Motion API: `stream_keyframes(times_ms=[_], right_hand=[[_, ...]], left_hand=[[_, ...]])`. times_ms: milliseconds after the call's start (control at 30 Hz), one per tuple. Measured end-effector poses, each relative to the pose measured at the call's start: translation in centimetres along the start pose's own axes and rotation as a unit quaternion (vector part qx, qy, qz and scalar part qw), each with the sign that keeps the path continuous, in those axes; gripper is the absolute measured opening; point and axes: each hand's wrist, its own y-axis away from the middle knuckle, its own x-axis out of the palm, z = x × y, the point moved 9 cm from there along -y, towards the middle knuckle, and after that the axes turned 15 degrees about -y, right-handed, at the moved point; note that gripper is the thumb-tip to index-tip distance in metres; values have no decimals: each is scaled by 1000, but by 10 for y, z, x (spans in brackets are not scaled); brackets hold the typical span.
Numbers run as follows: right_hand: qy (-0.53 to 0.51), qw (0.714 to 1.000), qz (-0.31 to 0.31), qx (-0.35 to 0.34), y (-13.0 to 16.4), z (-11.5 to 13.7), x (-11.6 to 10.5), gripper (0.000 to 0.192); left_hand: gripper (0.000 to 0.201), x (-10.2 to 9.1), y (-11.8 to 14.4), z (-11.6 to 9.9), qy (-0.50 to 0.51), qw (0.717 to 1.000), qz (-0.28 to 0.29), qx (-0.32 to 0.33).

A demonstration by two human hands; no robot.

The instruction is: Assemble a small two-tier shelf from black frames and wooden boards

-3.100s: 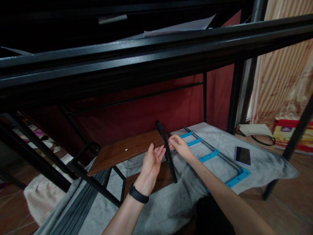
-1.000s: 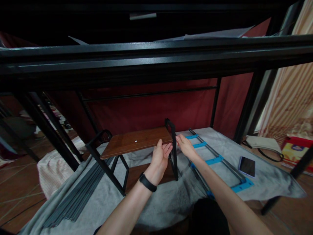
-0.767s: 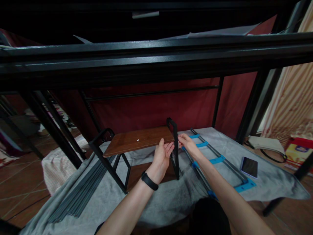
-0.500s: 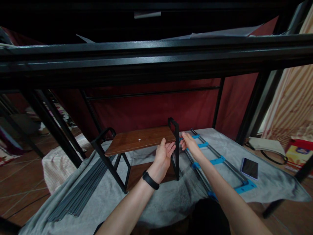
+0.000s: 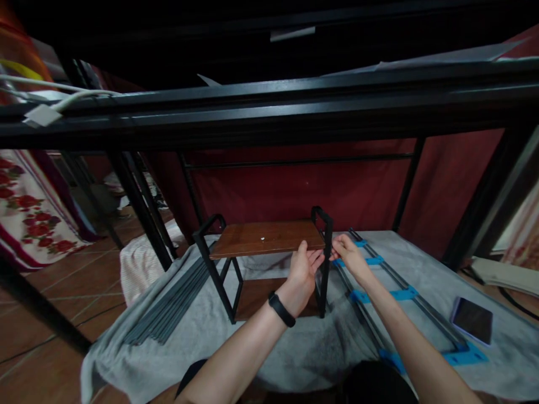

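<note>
A small two-tier shelf [image 5: 269, 238] with brown wooden boards and a black metal frame stands upright on a grey cloth. My left hand [image 5: 304, 272], a black band on its wrist, is at the right end of the upper board. Its thumb lies against the board's front edge and its fingers reach below, towards the right post. On the outer side of that black side frame [image 5: 325, 275], my right hand [image 5: 347, 253] has its fingertips pinched together near the board's height. Whatever is between them is too small to make out. A small white speck lies on the upper board.
Dark grey rods [image 5: 172, 306] lie left of the shelf. To the right are rods joined by blue connectors [image 5: 402, 294] and a phone [image 5: 472, 320]. A black metal beam [image 5: 269, 106] crosses overhead, with a white cable [image 5: 46, 112] at its left.
The view has turned left, so everything sits further right in the picture. Both hands stay at the shelf's right end, with the right fingertips still pinched beside the frame.
</note>
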Motion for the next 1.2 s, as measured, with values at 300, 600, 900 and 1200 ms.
stream_keyframes(times_ms=[300,600,900,1200], right_hand=[[-17,999,0,32,4,-2,0,50],[-16,1000,-3,25,2,-7,-10,55],[43,999,10,-14,3,-8,-11,48],[105,994,-15,-29,-1,-4,-14,52]], left_hand=[[16,2,0,2,9,1000,2,-4],[20,-74,43,-3,-121,988,55,73],[30,-258,65,-178,-289,812,-319,394],[38,-259,45,-170,-282,835,-283,379]])
